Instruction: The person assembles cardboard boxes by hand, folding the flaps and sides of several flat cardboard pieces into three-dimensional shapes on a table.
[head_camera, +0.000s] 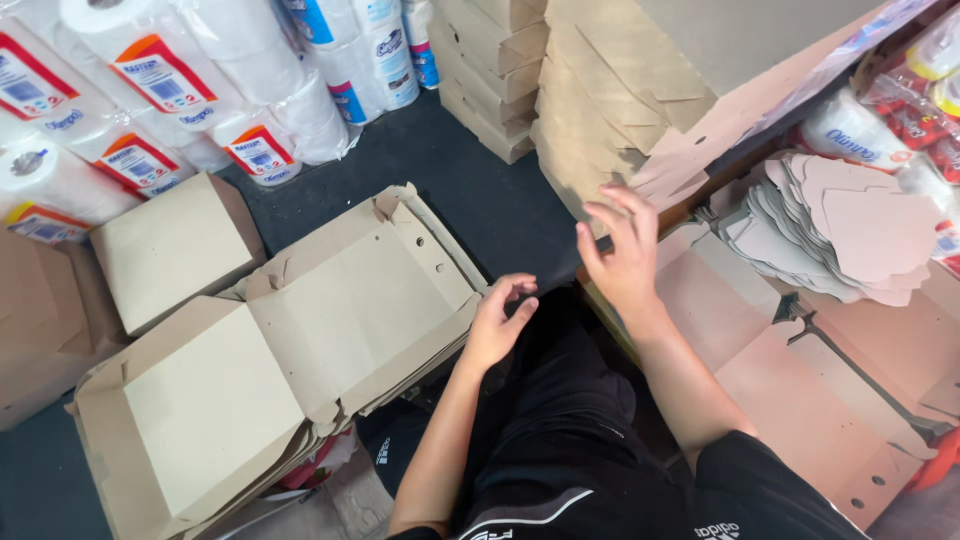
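My left hand (497, 322) hovers with fingers curled and apart, holding nothing, just right of a pile of unfolded brown cardboard box blanks (300, 340) lying on the dark floor. My right hand (622, 245) is raised with fingers spread, empty, in front of a tall stack of flat brown cardboard blanks (610, 100). Below and right of that hand lies a flat cardboard sheet (800, 380) on a low surface. My black-clothed lap fills the lower middle.
Wrapped paper towel rolls (150, 90) are piled at the upper left. A folded box (175, 245) sits beside them. Folded boxes (490, 60) are stacked at the top centre. A fan of cut cardboard pieces (850, 230) lies at right, near packaged goods (920, 110).
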